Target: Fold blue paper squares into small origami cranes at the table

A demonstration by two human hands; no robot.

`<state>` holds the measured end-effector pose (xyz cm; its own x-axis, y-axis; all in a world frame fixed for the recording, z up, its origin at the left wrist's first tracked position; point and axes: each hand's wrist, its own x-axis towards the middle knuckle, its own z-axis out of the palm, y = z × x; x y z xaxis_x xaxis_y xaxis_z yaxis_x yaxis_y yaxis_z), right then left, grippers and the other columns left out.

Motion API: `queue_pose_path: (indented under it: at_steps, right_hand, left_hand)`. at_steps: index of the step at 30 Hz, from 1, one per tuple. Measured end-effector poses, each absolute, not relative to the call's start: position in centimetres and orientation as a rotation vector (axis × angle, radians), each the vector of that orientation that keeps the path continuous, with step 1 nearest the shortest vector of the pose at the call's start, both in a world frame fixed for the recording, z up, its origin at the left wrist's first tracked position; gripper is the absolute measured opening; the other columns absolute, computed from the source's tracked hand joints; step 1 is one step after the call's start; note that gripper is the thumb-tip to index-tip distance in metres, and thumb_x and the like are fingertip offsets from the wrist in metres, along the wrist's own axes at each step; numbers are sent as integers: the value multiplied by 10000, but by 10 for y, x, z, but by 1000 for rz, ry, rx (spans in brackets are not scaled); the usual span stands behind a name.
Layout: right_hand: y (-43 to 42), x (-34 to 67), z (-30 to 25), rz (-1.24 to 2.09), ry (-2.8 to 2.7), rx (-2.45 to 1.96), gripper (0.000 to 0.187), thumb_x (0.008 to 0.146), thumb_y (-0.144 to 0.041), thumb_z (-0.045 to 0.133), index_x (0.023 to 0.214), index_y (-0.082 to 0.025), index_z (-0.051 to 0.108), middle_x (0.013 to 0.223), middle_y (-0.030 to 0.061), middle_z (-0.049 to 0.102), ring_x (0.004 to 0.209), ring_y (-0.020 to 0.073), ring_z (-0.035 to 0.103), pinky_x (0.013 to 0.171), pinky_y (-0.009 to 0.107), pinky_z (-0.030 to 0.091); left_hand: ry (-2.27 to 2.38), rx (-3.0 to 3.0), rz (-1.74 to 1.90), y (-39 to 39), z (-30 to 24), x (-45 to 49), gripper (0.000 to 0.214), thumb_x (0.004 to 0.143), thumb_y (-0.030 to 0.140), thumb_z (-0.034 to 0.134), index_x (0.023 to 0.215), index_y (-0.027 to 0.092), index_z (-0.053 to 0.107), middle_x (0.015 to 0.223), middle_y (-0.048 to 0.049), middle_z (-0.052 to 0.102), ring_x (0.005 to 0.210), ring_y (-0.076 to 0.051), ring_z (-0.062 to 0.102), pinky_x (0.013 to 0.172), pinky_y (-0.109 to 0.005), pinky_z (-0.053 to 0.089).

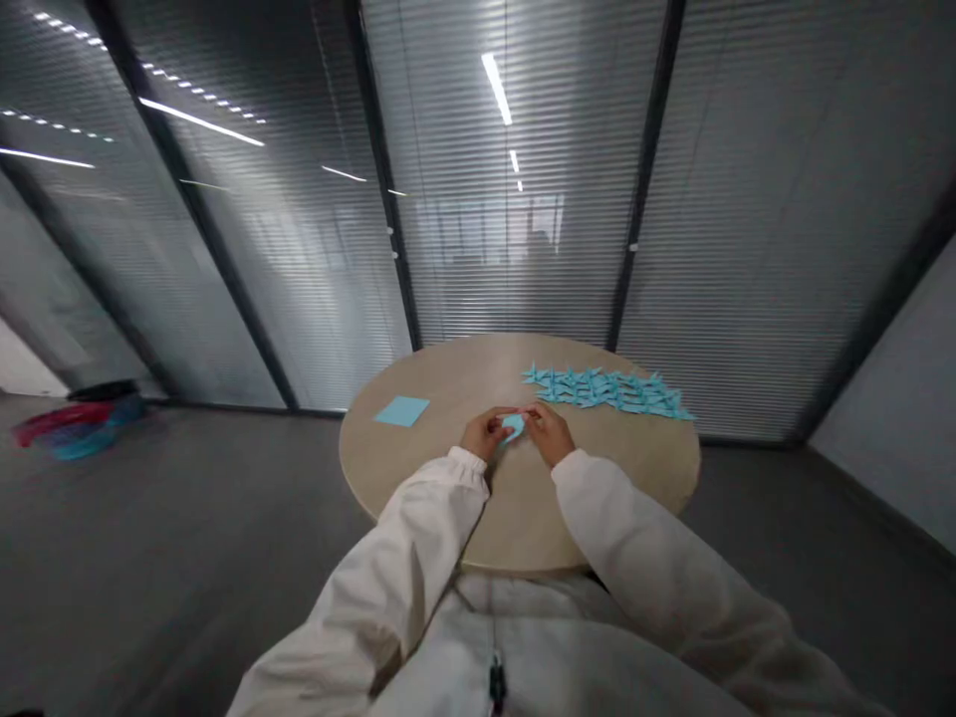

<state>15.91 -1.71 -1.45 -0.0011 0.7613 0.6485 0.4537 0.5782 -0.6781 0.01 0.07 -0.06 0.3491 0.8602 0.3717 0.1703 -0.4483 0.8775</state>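
Note:
A small piece of folded light-blue paper [512,426] is held between my two hands above the middle of the round table. My left hand [485,433] pinches its left side. Fingers of my right hand [549,430] are closed on its right edge. The exact folds are too small to make out. To the left lies a flat light-blue sheet of paper [401,410]. Beyond my right hand, several folded blue paper cranes [608,389] lie in close rows near the far right edge.
The round wooden table [440,508] stands close to a glass partition with blinds [515,279]. On the floor at the far left are red and blue baskets or bins [82,428], blurred. A white wall [896,398] rises at the right.

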Motion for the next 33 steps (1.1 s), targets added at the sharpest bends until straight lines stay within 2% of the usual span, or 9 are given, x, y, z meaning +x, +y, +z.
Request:
queue_pose_path:
  at_steps: [6, 11, 16, 26, 30, 33]
  right_hand:
    - [-20, 158, -11, 388, -1549, -1089, 215, 812, -320, 445, 898, -179, 581, 825, 47, 631, 726, 156, 585, 610, 258, 485]
    - [-20, 160, -10, 368, -1545, -1127, 207, 812, -319, 438, 892, -188, 577, 783, 34, 634, 708, 152, 589, 596, 249, 477]
    - [-21, 160, -9, 325, -1555, -1116, 201, 810, -305, 435, 889, -183, 574, 789, 43, 645, 698, 154, 597, 603, 255, 470]
    - [-25, 160, -6, 344, -1560, -1087, 195, 819, -324, 442, 888, -194, 569, 781, 38, 643, 693, 157, 604, 622, 267, 471]
    - [-21, 160, -10, 488, -1473, -1068, 228, 799, -380, 479, 926, -203, 548, 796, 33, 633, 709, 159, 602, 602, 267, 475]
    - [-18, 159, -10, 761, -1349, -1011, 393, 707, -427, 590, 1020, -201, 511, 823, 39, 627, 743, 174, 601, 553, 258, 471]
  left_hand:
    - [931, 1758, 1116, 3, -1, 0, 393, 618, 199, 673, 998, 111, 627, 520, 47, 525, 483, -77, 476, 505, -187, 353]
    - [918, 1610, 1084, 2, 1, 2, 400, 552, 268, 739, 903, 102, 645, 625, -12, 627, 566, -122, 570, 572, -230, 440]
    - [832, 1418, 1042, -3, 5, 3, 482, 469, 402, 787, 802, 89, 633, 698, -55, 663, 624, -158, 616, 650, -295, 498]
    - [902, 1414, 1056, 0, 2, 1, 430, 474, 420, 774, 718, 98, 628, 603, -33, 645, 575, -166, 617, 566, -276, 501]
    - [913, 1463, 1096, 0, 4, 1, 417, 488, 438, 759, 693, 99, 631, 581, -30, 639, 515, -140, 588, 527, -254, 484]
    - [896, 1430, 1141, -2, 8, 0, 426, 482, 449, 759, 689, 100, 628, 598, -36, 647, 507, -128, 579, 522, -242, 477]
